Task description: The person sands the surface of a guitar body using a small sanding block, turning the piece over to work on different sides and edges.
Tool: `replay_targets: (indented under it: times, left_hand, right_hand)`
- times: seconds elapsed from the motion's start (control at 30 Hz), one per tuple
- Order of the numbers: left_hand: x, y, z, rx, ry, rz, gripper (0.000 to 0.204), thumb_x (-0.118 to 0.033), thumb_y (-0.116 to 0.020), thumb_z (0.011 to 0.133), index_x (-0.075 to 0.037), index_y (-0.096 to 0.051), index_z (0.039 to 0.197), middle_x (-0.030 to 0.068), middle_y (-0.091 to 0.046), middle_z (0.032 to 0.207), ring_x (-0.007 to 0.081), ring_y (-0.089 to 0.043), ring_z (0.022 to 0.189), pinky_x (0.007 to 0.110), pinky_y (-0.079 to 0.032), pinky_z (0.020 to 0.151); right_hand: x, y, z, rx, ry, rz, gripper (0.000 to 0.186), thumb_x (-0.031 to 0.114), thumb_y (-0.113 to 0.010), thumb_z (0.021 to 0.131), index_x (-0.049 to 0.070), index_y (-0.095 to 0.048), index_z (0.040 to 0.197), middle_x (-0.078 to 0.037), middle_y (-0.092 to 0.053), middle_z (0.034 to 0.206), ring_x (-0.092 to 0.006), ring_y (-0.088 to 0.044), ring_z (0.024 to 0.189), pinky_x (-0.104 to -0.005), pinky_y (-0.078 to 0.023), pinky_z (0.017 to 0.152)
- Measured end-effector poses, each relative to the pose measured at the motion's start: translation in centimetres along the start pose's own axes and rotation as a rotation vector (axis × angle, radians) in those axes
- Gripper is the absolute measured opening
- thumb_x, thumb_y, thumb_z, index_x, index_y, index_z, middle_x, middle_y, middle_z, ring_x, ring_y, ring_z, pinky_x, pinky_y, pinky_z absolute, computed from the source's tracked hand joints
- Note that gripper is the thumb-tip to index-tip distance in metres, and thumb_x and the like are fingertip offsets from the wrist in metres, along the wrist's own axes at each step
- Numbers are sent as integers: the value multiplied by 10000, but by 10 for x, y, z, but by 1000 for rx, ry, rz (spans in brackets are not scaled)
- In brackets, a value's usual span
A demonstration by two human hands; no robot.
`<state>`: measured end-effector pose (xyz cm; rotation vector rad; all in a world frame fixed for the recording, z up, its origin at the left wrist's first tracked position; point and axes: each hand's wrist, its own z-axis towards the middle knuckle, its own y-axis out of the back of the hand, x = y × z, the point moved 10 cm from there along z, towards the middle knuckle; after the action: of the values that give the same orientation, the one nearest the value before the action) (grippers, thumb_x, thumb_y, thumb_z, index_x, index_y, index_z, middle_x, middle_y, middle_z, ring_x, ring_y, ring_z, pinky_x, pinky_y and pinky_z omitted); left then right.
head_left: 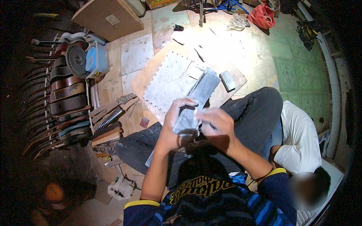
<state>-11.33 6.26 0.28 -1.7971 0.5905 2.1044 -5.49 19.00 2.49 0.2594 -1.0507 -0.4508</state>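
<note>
A long, flat, grey-white piece (207,87), coated in dust, slants up and away from my lap. Its far end looks layered, like stacked strips. My left hand (174,122) wraps round its near part from the left, with the thumb side over the top. My right hand (218,123) is at the piece's right edge, fingers curled and blurred by motion. Whether something small is pinched in those fingers cannot be made out. A pale rectangular block (227,81) lies just right of the piece's far end, on a board (139,80) on the floor.
A white sheet with a notched edge (162,84) lies on that board. Guitar bodies (68,94) line the left side, near a clear tub (101,56). A metal coil (109,117) and toothed strips lie left of my knee. Someone in a white shirt (299,135) is close at right.
</note>
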Motion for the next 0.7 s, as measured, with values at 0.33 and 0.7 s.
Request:
replay_targets:
  times: [0.33, 0.7]
  left_hand:
    - [6, 3, -2, 2, 3, 31, 623, -262, -830, 687, -14, -572, 1197, 166, -600, 1224, 276, -566, 1219, 370, -399, 1088]
    - [-2, 2, 0, -7, 17, 4, 646, -270, -843, 679, -27, -563, 1209, 136, -591, 1200, 238, -566, 1183, 343, -412, 1052]
  right_hand:
    - [19, 2, -5, 27, -30, 221, 268, 38, -690, 765, 47, -740, 1028, -125, -727, 1015, -286, -718, 915, -396, -580, 822]
    - [-6, 1, -6, -34, -108, 67, 286, -58, -638, 741, 24, -733, 998, -151, -726, 1003, -288, -710, 872, -365, -572, 775]
